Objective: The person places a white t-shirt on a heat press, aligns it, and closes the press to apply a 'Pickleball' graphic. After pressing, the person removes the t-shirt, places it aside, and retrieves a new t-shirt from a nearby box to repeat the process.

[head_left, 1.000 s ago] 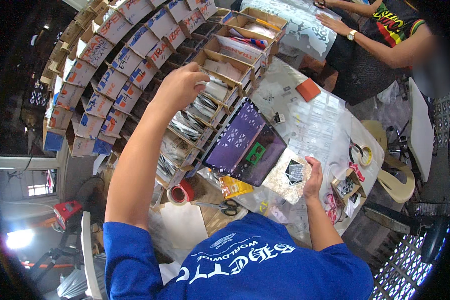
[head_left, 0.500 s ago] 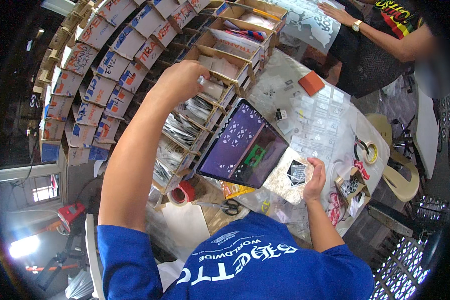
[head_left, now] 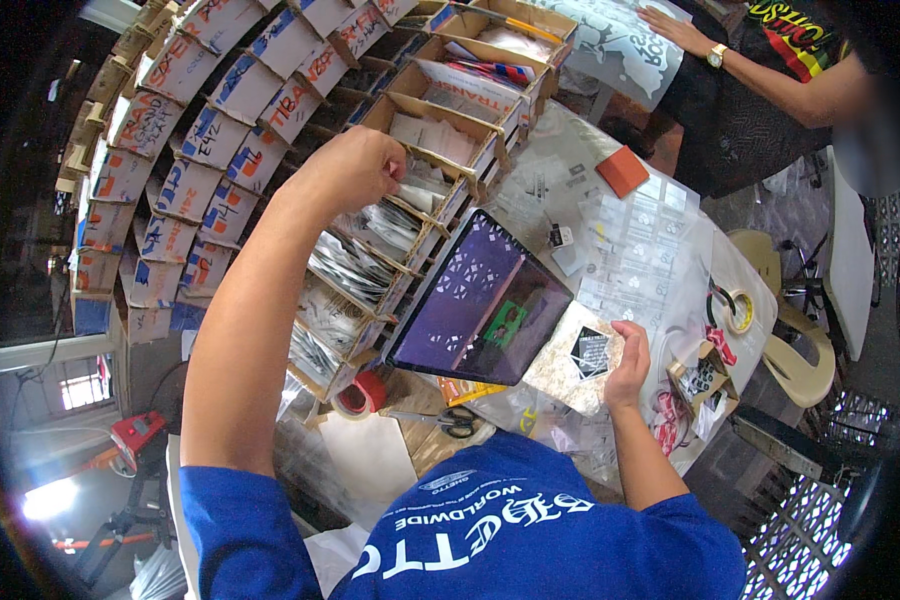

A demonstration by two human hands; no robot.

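My left hand (head_left: 355,168) is closed, fingers curled down over a compartment of the cardboard organizer (head_left: 432,232). Whatever its fingertips pinch is hidden. Below that hand, several thin clear packets (head_left: 355,268) stand on edge in the compartments. My right hand (head_left: 627,366) grips the right edge of a cream speckled flat piece (head_left: 562,385), which bears a black diamond-shaped label (head_left: 592,352). Between my hands a tablet (head_left: 478,300) with a lit purple screen leans tilted beside the organizer.
Marked cardboard bins (head_left: 205,135) rise at the left. Red tape (head_left: 362,393), scissors (head_left: 458,421) and an orange packet (head_left: 467,389) lie near me. Clear plastic sheets (head_left: 625,265), an orange-red block (head_left: 622,172) and yellow tape (head_left: 740,310) are to the right. Another person's hand (head_left: 675,30) rests on a printed sheet.
My left hand has shifted slightly and its fingers curl in more; a pale bit seen at its fingertips is no longer visible. My right hand keeps its grip, and the piece has tilted slightly.
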